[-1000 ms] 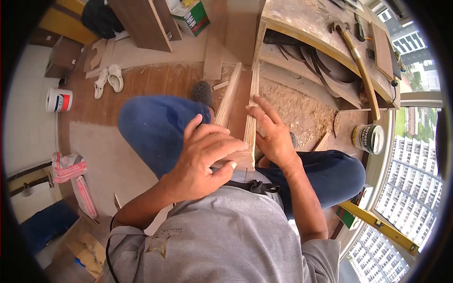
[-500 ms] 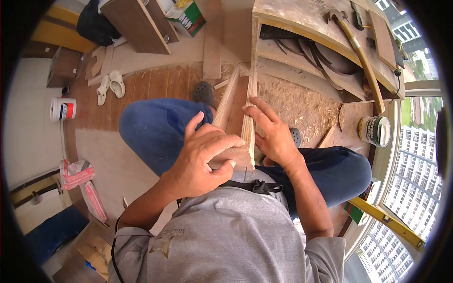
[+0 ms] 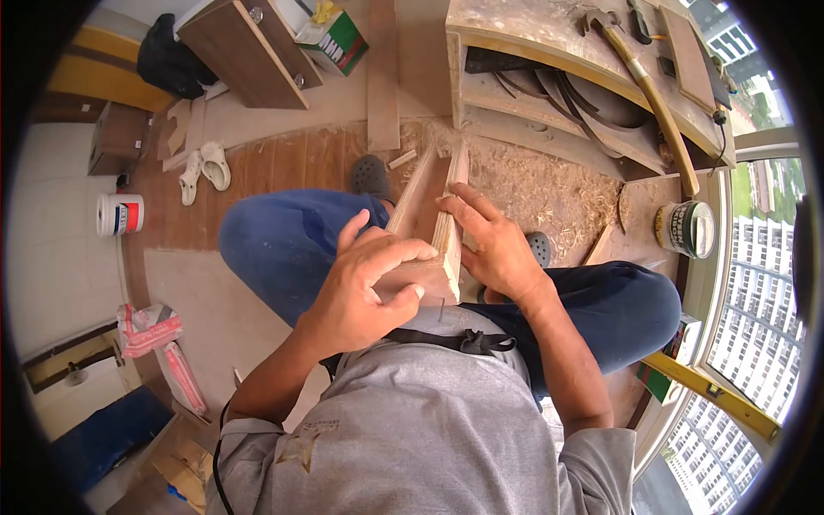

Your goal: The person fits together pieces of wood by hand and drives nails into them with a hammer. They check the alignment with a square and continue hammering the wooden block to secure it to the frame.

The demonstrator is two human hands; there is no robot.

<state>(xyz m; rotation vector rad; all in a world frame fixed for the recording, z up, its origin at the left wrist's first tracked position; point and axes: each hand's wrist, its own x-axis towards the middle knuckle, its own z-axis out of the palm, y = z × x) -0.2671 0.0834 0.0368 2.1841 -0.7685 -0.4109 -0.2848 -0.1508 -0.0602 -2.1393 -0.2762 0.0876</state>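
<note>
"Left hand (image 3: 356, 279) slightly spread, thumb and forefinger about the near end of the wooden trough (image 3: 436, 273); right hand (image 3: 496, 251) with bent fingertips on its right wall. Where's it lying?"

"Between the knees, near end close to the grey shirt (image 3: 429, 421). Knees limit it left and right; beyond the far end, there's floor (image 3: 515, 184) before the shelf unit (image 3: 549, 129), far right."

"And its look?"

"Long, narrow, striped pale edges, reddish-brown inside, some roughness at the near corner."

Bright windows (image 3: 755, 292) stand right of the desk (image 3: 528, 21); left of it, brown floorboards (image 3: 275, 163) (shavings (image 3: 562, 210) lie closer in) run toward a pale wall (image 3: 64, 232).
</note>
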